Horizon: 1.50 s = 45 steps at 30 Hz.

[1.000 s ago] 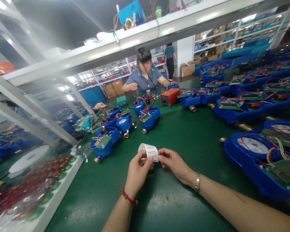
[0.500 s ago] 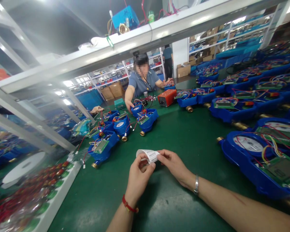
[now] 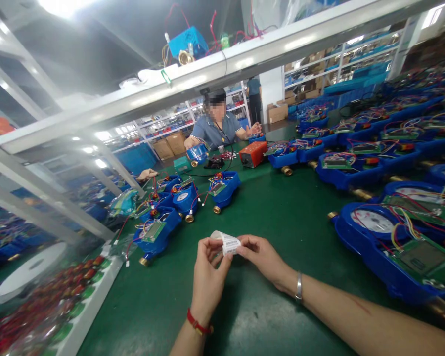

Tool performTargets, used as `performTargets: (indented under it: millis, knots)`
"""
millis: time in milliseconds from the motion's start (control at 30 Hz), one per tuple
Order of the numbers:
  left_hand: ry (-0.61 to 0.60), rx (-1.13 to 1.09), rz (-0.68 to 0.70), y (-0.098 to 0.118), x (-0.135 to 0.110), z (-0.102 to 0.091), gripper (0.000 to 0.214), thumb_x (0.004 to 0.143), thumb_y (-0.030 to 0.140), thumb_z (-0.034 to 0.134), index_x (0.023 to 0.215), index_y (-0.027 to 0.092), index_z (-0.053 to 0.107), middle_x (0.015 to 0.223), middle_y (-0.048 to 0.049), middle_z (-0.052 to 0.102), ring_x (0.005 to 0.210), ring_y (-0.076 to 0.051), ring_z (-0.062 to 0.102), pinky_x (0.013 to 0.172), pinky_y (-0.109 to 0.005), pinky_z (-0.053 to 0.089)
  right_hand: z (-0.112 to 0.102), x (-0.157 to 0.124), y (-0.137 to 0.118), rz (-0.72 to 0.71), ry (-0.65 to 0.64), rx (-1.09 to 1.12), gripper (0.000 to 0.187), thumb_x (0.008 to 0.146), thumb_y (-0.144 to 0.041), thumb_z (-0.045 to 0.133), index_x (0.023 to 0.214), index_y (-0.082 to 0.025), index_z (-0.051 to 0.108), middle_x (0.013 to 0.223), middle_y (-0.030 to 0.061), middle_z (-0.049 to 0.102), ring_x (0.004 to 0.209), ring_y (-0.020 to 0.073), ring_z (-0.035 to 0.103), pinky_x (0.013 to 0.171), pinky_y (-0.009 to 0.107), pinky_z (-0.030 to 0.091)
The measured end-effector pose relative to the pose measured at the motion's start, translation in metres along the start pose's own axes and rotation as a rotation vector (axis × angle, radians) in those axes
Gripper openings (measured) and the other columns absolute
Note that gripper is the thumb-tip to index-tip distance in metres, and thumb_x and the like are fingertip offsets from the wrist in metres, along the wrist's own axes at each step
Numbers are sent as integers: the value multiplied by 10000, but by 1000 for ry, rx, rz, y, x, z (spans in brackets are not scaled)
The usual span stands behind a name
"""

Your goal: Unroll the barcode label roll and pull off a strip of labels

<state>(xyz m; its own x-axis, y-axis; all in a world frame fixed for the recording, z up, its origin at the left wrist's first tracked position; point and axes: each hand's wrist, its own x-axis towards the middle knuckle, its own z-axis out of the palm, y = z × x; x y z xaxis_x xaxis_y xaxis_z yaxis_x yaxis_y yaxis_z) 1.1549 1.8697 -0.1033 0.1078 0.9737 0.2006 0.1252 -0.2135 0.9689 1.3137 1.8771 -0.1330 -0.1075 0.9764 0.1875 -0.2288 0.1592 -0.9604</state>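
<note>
Both my hands meet over the green table (image 3: 267,212) and pinch a small curled strip of white barcode labels (image 3: 228,243). My left hand (image 3: 207,274), with a red cord on its wrist, grips the strip's left side with thumb and fingers. My right hand (image 3: 263,257), a metal bracelet at its wrist, pinches the right end. The nearest blue water meter (image 3: 378,237) lies to my right with its circuit board and coloured wires exposed. Another blue meter (image 3: 154,235) lies ahead to my left.
Several more blue meters (image 3: 222,188) sit mid-table and fill the right side in rows. A person across the table holds up a blue meter (image 3: 198,153) beside an orange box (image 3: 252,153). A white tray of red and green parts (image 3: 59,301) lies at the left. A metal shelf beam (image 3: 207,79) runs overhead.
The label strip has curled down and come lower between my fingers. The person across the table reached to a meter, then lifted it up. My view has drifted slightly.
</note>
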Motion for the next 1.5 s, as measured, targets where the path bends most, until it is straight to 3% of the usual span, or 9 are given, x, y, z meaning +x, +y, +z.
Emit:
performTargets:
  millis: [100, 267, 533, 667, 867, 1000, 1167, 1333, 1500]
  knots:
    - [104, 157, 11, -1, 2, -8, 339, 791, 456, 644, 936, 169, 536, 1029, -54, 531, 968, -189, 542, 816, -283, 477, -2, 0, -1, -38, 71, -54, 298, 746, -448, 695, 742, -156, 632, 1080, 91, 567, 1048, 223, 512, 929, 339, 371]
    - [61, 186, -31, -4, 4, -9, 369, 762, 529, 642, 867, 182, 706, 1137, -76, 507, 1105, -242, 488, 847, -298, 429, -2, -1, 1, -53, 79, -115, 224, 730, -388, 710, 719, -173, 645, 1133, 87, 519, 1140, 233, 465, 880, 319, 387]
    - [14, 359, 124, 0, -1, -4, 224, 831, 391, 570, 958, 263, 703, 1177, -44, 463, 1141, -220, 442, 962, -363, 353, -3, 1, 1, 8, 63, -99, 324, 814, -475, 600, 816, -154, 643, 793, 33, 593, 761, 168, 518, 723, 293, 397]
    - [8, 180, -4, -3, 2, -6, 277, 804, 440, 602, 947, 227, 706, 1149, -56, 503, 1120, -229, 473, 945, -352, 372, -1, -1, 2, -28, 38, -160, 281, 780, -424, 648, 786, -144, 663, 776, 26, 568, 745, 162, 503, 703, 285, 372]
    - [50, 344, 135, -1, 0, -6, 244, 794, 416, 622, 907, 218, 707, 1066, -47, 501, 1030, -208, 486, 926, -333, 360, 1, 0, 5, -62, 25, -203, 300, 815, -434, 586, 810, -140, 640, 759, 28, 551, 711, 162, 481, 656, 286, 354]
    - [15, 264, 26, 1, 1, -6, 325, 817, 479, 567, 916, 193, 686, 993, -52, 525, 938, -205, 507, 813, -313, 386, 2, -2, 1, -88, 0, -252, 241, 791, -382, 622, 756, -145, 652, 765, 23, 521, 714, 156, 476, 646, 276, 337]
    - [-18, 325, 82, 5, -2, -9, 242, 798, 430, 623, 867, 210, 696, 980, -28, 523, 906, -180, 488, 814, -286, 354, 4, -1, 4, -60, 3, -199, 319, 837, -449, 555, 808, -139, 621, 756, 29, 558, 713, 161, 488, 663, 279, 365]
    - [-34, 217, -45, 4, -2, -13, 361, 788, 499, 592, 886, 162, 674, 937, -49, 566, 857, -199, 508, 747, -291, 362, 4, -1, 3, -107, -20, -255, 244, 811, -379, 614, 736, -149, 650, 774, 23, 522, 753, 164, 493, 701, 285, 351]
    - [-34, 243, -23, 3, -1, -16, 313, 801, 472, 602, 841, 170, 675, 914, -27, 542, 818, -168, 489, 721, -271, 348, 6, -3, 2, -68, -19, -191, 267, 827, -409, 599, 809, -145, 636, 795, 30, 561, 759, 164, 503, 698, 279, 377]
